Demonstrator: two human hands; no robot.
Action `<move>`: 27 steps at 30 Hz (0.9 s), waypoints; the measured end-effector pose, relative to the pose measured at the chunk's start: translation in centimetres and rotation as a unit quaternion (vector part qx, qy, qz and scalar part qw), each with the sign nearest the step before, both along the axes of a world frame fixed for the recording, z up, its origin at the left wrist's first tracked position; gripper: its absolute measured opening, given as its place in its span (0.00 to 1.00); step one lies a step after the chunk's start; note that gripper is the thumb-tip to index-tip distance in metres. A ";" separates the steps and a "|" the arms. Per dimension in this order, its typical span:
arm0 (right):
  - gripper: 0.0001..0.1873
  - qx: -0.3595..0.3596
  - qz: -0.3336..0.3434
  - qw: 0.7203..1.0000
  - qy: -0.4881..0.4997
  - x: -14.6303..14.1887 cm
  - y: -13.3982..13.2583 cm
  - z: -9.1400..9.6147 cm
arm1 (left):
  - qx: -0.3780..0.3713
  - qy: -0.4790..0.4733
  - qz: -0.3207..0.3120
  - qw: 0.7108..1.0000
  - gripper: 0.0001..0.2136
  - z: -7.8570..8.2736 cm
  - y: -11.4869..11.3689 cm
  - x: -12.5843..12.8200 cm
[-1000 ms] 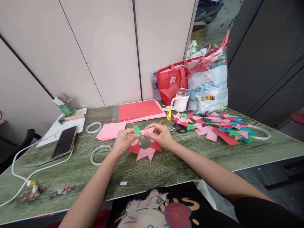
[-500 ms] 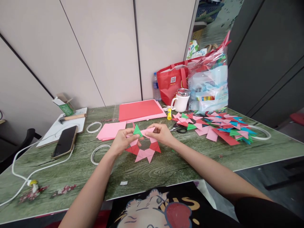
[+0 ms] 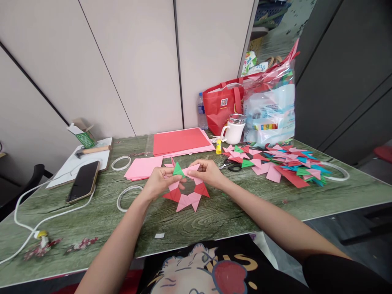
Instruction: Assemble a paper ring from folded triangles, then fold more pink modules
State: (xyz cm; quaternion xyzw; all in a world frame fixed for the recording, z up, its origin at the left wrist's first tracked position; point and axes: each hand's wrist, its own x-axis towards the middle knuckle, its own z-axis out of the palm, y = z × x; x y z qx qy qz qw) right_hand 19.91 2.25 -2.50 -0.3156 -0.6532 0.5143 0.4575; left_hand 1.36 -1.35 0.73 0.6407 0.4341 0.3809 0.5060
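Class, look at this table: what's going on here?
A person holds a ring of folded paper over the table. The left hand pinches it at a green piece, the right hand at a pink piece. Whether the ring is fully joined there is unclear. To the right lie scissors and a pile of paper pieces.

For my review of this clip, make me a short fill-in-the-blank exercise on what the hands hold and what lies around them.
1. The left hand holds the paper ring by its ____-coloured pointed piece.
2. The right hand grips a part of the ring coloured ____.
3. The tool lying on the white board is a ____.
4. The lidded mug has a body coloured ____.

Missing words: green; pink; hammer; white.
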 end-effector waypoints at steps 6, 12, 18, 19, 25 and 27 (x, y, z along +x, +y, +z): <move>0.14 -0.016 -0.009 1.000 0.010 -0.2 -0.3 0.2 | -0.009 -0.049 0.030 0.998 0.15 -0.3 0.3 -0.1; 0.16 -0.030 -0.005 0.999 -0.032 0.3 0.1 -0.2 | -0.035 -0.019 -0.005 0.999 0.11 -0.5 0.2 -0.3; 0.16 -0.047 0.003 0.999 -0.026 0.0 0.0 -0.3 | -0.033 0.005 -0.022 0.999 0.08 -0.3 0.2 -0.5; 0.16 -0.048 0.003 0.998 -0.027 -0.1 0.0 -0.2 | -0.034 0.008 -0.024 0.999 0.08 -0.3 0.3 -0.6; 0.16 -0.053 0.007 0.998 -0.041 -0.1 -0.1 -0.3 | -0.033 0.023 -0.031 0.999 0.08 -0.4 0.3 -0.5; 0.15 -0.050 0.005 0.998 -0.043 -0.1 -0.1 -0.3 | -0.033 0.025 -0.028 0.999 0.07 -0.4 0.3 -0.5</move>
